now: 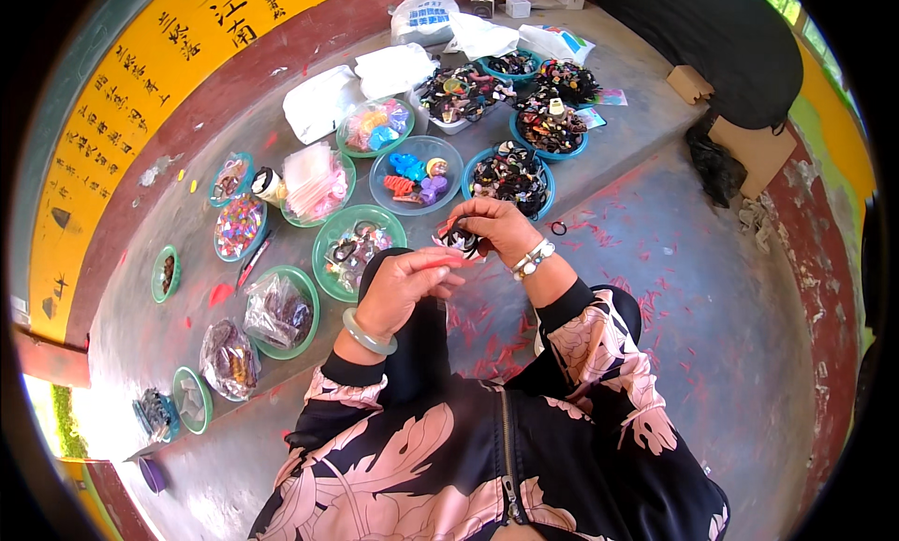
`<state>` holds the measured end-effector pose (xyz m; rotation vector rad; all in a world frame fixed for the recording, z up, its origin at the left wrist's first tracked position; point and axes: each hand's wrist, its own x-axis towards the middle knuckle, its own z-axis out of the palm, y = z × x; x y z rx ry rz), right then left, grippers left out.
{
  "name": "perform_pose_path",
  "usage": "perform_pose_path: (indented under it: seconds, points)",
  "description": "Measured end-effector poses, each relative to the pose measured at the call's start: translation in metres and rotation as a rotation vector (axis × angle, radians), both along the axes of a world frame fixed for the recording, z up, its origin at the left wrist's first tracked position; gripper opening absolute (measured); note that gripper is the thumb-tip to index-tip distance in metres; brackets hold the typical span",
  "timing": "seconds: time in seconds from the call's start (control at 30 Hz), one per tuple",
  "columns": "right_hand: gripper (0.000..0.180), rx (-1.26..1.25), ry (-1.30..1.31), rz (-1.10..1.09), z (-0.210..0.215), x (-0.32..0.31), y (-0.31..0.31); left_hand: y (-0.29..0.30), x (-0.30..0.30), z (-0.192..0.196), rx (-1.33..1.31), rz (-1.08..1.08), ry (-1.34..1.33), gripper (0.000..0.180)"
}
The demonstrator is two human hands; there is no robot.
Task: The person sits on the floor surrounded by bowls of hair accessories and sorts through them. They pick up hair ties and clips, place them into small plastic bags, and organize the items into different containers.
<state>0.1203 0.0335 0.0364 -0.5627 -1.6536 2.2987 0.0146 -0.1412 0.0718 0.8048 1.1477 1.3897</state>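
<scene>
My right hand point(506, 230), with a beaded bracelet at its wrist, pinches a small bundle of black hair ties point(461, 241) with white and reddish bits on it. Just below and to the left is my left hand point(407, 286), wearing a pale bangle. Its thumb and forefinger press together at something thin and reddish, too small to make out, close to the bundle. Both hands are raised over my knees. Beyond them stands a green bowl point(398, 225) of small shiny pieces, and a blue basin point(548, 204) heaped with dark hair ties.
Several more basins of hair ties, such as a blue one point(521, 144), stand at the back. A clear bowl point(376, 171) holds colourful trinkets. On the left are a bowl of coloured pieces point(241, 225) and bagged brown items point(229, 358). Red scraps point(492, 349) litter the floor.
</scene>
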Motion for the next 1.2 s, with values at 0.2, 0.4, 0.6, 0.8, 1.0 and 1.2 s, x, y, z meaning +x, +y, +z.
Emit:
perform_pose_path:
  seconds: [0.2, 0.4, 0.6, 0.8, 1.0, 1.2]
  points:
    - [0.021, 0.061, -0.057, 0.023, 0.005, 0.002, -0.006, -0.003, -0.003, -0.019, -0.127, 0.124, -0.075, 0.026]
    - [0.027, -0.117, 0.028, 0.177, 0.000, 0.004, 0.001, -0.002, -0.006, -0.022, -0.112, 0.162, -0.216, 0.026]
    - [0.038, -0.085, 0.150, 0.222, 0.006, 0.003, -0.004, -0.002, -0.007, -0.026, -0.098, 0.206, -0.221, 0.028]
    - [0.034, -0.007, 0.027, 0.240, 0.000, 0.005, 0.001, -0.002, -0.002, -0.017, -0.093, 0.221, -0.226, 0.027]
    - [0.035, 0.076, 0.124, 0.229, 0.005, 0.005, -0.007, -0.002, -0.007, -0.026, -0.032, 0.248, -0.272, 0.028]
    - [0.033, 0.166, -0.036, 0.164, 0.000, 0.001, -0.004, -0.003, -0.008, -0.024, -0.083, 0.232, -0.266, 0.028]
